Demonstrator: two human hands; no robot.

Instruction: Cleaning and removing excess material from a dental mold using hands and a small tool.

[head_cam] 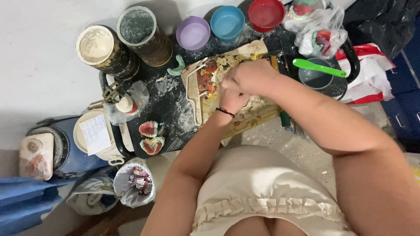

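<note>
- Closely paired, the left hand (232, 98) and the right hand (251, 76) meet over a flowered board (245, 116) on the dark, powder-dusted tabletop (168, 107); both sets of fingers are curled inward, but what they grip, if anything, is hidden, so I cannot tell.
- Just left of the fingers a white-handled spatula (195, 102) lies on the board.
- Beyond the fingers, at the far edge, three small bowls stand in a row: a purple bowl (193, 32), a blue bowl (227, 22) and a red bowl (266, 13), all looking empty.
- Further left of those stand two tall stained canisters: one (95, 44) holds pale powder, the other (136, 26) greyish powder.
- Right of the fingers a grey mixing bowl (316, 78) carries a green spatula (319, 67) across its rim.
- Past that bowl, two clear plastic bags (323, 37) hold red and green moulded pieces.
- Well left of the fingers, two pink-and-white dental casts (151, 137) sit one beside the other, and a small clear bag (129, 102) holds another cast.
- A green impression tray (177, 66) lies between the canisters and the board.
- Further left, a white round lid (89, 131) bears a rectangular white paper label (96, 134).
- Nearest the person, below the tabletop, an open white bag (136, 181) holds pinkish scraps.
</note>
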